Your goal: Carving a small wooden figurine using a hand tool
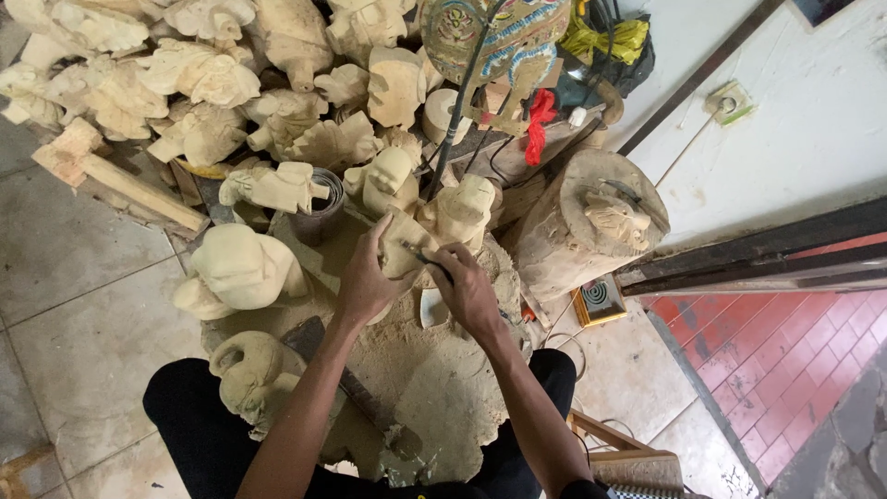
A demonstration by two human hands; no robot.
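Left hand [365, 282]: gripping the carving [404, 245], steadying it over the sawdust [434, 370].
Right hand [467, 291]: closed on a knife [430, 261] (blade against the wood).
Around: heads [212, 74], stump [582, 231].

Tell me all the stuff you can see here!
carving: one, pale wood, held over the sawdust
knife: one, dark, on the carving
sawdust: a heap, tan, under the hands
carved heads: many, pale, piled top left
log: one, brown, right of the hands
mallet: one, wooden, left
painted puppet: one, many-coloured, top
left hand: holds the carving
right hand: holds the knife
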